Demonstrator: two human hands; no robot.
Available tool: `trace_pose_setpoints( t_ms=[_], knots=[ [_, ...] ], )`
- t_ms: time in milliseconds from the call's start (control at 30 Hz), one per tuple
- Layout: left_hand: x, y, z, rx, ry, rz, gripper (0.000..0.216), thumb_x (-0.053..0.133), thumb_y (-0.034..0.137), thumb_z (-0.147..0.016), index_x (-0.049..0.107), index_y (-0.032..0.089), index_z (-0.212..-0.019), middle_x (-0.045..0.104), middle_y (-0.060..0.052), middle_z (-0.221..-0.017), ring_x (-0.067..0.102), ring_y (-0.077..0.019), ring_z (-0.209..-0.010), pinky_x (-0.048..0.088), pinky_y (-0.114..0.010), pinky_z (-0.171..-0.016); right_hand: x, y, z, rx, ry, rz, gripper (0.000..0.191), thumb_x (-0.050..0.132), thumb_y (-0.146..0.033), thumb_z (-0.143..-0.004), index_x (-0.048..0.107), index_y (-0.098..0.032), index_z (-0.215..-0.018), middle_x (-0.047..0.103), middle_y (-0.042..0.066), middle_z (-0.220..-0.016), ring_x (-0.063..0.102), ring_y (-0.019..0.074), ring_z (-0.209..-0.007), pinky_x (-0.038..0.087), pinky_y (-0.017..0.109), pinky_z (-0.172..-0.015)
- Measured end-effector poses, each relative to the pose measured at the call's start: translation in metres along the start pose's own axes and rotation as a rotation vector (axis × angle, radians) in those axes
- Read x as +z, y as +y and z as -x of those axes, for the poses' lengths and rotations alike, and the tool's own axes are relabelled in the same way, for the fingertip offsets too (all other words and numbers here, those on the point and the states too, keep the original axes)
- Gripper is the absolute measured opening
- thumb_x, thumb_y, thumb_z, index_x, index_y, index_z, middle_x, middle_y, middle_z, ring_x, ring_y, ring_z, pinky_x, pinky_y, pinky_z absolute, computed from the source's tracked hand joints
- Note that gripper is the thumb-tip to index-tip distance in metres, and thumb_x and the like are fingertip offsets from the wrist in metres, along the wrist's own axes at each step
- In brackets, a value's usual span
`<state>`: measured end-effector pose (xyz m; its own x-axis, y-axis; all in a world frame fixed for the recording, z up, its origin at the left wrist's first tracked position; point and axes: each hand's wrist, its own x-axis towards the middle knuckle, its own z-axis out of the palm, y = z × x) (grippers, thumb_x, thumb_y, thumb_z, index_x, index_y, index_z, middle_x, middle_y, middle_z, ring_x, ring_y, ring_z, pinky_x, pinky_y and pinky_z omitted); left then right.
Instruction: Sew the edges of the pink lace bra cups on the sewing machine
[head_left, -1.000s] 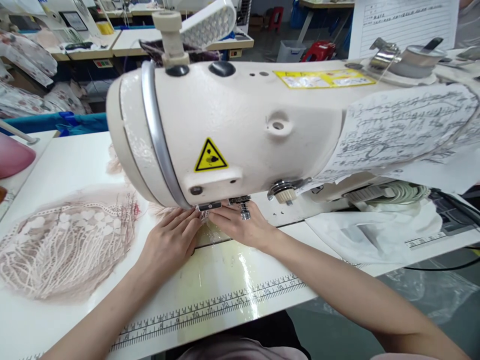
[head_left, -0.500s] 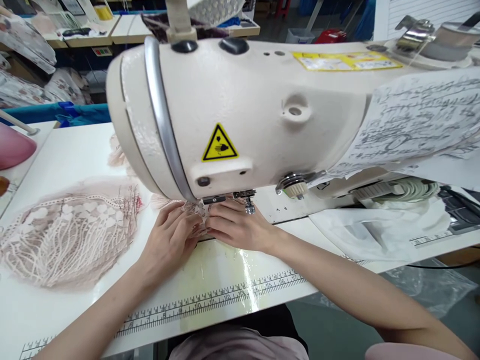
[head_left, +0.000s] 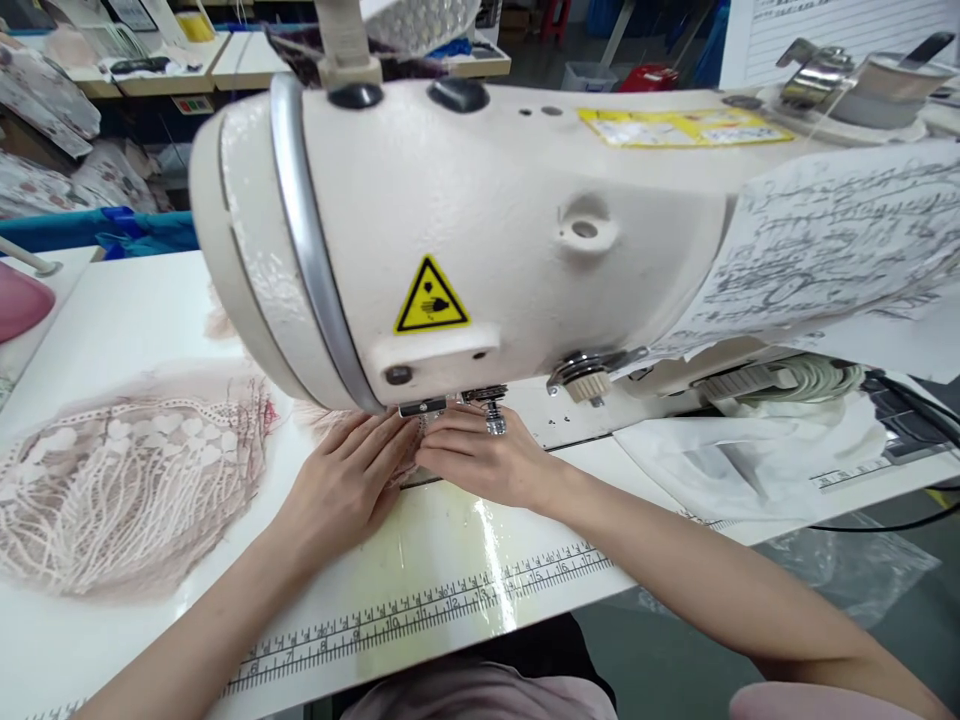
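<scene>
A small piece of pinkish lace fabric (head_left: pixel 409 466) lies under the head of the sewing machine (head_left: pixel 480 220), mostly covered by my hands. My left hand (head_left: pixel 349 470) rests on it from the left, fingers stretched side by side and lying flat; its thumb is hidden. From the right, my right hand (head_left: pixel 487 455) has its bent fingers pressed together on the lace, the fingertips close to those of my left hand. The presser foot and needle are hidden behind the machine head and fingers.
A larger lace piece with pale strands (head_left: pixel 127 490) lies at the left. White cloth (head_left: pixel 750 455) and a coil of pale green tape (head_left: pixel 821 385) sit right of the machine. A printed ruler (head_left: pixel 420 610) runs along the table's front edge. Handwritten paper (head_left: pixel 840 240) hangs on the machine.
My left hand's fingers have flattened from a more bent pose and shifted slightly right, covering more of the lace. My right hand stays nearly in place. The view has shifted a little.
</scene>
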<state>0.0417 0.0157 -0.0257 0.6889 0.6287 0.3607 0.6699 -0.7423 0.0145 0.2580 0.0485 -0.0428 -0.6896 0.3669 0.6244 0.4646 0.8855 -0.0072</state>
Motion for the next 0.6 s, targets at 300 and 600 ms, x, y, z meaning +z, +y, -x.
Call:
trace_pose_setpoints(
  t_ms=[300,600],
  knots=[
    [0.004,-0.004,0.005,-0.053,-0.094,-0.035,0.047,0.045,0.029,-0.094,0.048,0.017,-0.139,0.060,-0.013,-0.132,0.059,-0.0296,-0.119,0.045,-0.046,-0.099,0.002,-0.003,-0.002,-0.005,0.017,0.035,0.024,0.052,-0.004,-0.089,0.064,-0.023,-0.081,0.068,-0.009,-0.073,0.057,0.0072,-0.071,0.038,0.026,-0.057],
    [-0.001,-0.012,0.005,-0.043,-0.107,0.014,0.046,0.047,0.030,-0.093,0.050,0.017,-0.138,0.060,-0.013,-0.133,0.061,-0.0280,-0.116,0.048,-0.045,-0.094,0.006,-0.005,-0.005,-0.044,0.010,0.008,0.021,0.052,-0.009,-0.091,0.065,-0.022,-0.081,0.067,-0.007,-0.072,0.058,0.0089,-0.077,0.049,0.024,-0.079]
  ],
)
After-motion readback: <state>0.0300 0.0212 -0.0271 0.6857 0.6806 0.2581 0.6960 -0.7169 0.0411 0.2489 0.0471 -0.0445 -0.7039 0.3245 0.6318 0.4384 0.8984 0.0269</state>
